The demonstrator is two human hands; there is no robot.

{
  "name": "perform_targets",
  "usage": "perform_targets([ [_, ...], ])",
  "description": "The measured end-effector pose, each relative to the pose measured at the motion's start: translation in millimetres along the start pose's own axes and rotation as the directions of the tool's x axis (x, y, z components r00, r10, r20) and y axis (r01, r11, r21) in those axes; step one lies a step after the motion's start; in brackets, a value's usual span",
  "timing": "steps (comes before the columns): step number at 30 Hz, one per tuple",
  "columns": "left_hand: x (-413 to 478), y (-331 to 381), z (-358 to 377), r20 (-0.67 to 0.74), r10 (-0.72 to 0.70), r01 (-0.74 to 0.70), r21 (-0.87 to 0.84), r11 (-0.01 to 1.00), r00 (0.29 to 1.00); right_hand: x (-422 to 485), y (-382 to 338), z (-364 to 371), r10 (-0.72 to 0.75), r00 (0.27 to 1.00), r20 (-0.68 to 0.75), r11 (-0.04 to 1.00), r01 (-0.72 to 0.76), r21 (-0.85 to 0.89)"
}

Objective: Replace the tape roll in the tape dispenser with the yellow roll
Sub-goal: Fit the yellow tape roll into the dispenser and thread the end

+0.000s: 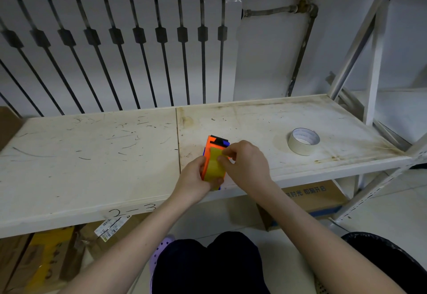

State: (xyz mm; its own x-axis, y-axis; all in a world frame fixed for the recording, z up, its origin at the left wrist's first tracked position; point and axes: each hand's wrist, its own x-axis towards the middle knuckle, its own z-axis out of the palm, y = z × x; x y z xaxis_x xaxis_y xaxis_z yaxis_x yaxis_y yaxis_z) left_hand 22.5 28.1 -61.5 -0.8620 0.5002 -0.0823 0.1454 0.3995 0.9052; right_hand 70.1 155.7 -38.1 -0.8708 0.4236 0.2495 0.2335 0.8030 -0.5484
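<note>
— Yellow tape is showing on top of the orange tape dispenser (209,155), so the yellow roll (215,166) looks seated. I judge we're at the threading step now.

— Where's your left hand?

— My left hand (196,178) wraps the near end of the dispenser, fingers closed around its body, holding it just above the front edge of the shelf (92,150). My right hand (245,164) comes in from the right, thumb and forefinger pinched narrow on the yellow tape at its right edge, about halfway along.

— And the old roll?

— A pale roll (303,141) lies flat on the shelf, well apart to the right, nobody touching it. I take that for the one that came out.

— Next move?

— By my reckoning, the loose end has to be drawn toward the far, black-and-blue end of the dispenser, where the cutter would be. That calls for a steady left grip and a straight pull so the tape doesn't fold on itself. I can't tell from here whether the end is free yet; my fingers cover it.
</note>
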Motion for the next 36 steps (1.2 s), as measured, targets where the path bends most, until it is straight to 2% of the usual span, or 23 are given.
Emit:
perform_targets([
  [5, -1, 1, 8, -0.056, 0.018, -0.015, 0.045, 0.999, 0.998, -3, -4, -3, 0.041, 0.999, 0.006, 0.999, -0.041, -0.028],
  [8, -3, 3, 15, -0.084, 0.016, -0.009, 0.089, 0.996, 0.996, -2, -4, -4, 0.12, 0.993, 0.016, 0.993, -0.121, 0.017],
  [13, -8, 8, 29, -0.131, 0.069, -0.043, 0.191, 0.981, 0.989, 5, 3, -14, 0.249, 0.964, 0.092, 0.959, -0.259, 0.116],
  [20, -9, 12, 46, -0.144, 0.1, -0.057, 0.276, 0.959, 0.984, 17, 18, -18, 0.328, 0.917, 0.226, 0.925, -0.361, 0.121],
  [26, -8, 14, 47, -0.138, 0.101, -0.06, 0.277, 0.959, 0.985, 16, 16, -13, 0.244, 0.923, 0.298, 0.966, -0.26, 0.012],
  [30, -8, 13, 42, -0.121, 0.11, -0.075, 0.265, 0.961, 0.986, 8, 19, -8, 0.149, 0.956, 0.251, 0.982, -0.173, 0.074],
  [36, -7, 7, 40, -0.091, 0.137, -0.104, 0.302, 0.948, 0.986, 4, 25, 1, 0.136, 0.972, 0.19, 0.981, -0.159, 0.114],
])
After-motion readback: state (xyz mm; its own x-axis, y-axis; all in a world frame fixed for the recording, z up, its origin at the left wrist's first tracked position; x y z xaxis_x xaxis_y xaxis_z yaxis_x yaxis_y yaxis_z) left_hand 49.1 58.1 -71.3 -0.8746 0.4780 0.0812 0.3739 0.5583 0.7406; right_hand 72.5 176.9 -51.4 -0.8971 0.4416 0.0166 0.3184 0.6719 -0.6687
